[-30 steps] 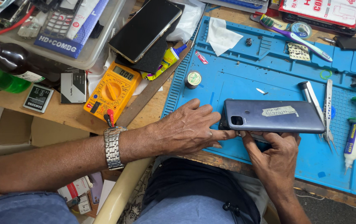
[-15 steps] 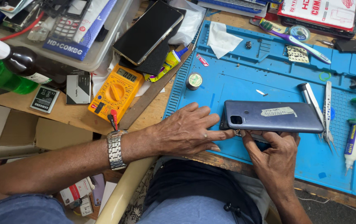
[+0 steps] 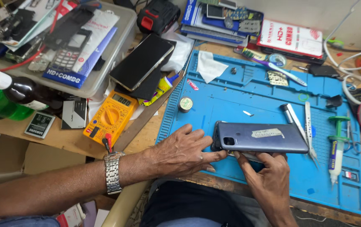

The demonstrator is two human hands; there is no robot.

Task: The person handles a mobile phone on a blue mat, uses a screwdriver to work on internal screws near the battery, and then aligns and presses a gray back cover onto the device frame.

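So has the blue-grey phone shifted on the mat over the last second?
No. The blue-grey phone sits as before beside the tweezers on the blue mat, held by the left hand and right hand.

Bare blue mat [image 3: 231,105] lies open above the phone [image 3: 260,138] (tweezers [image 3: 309,130] and syringe [image 3: 335,145] crowd its right).
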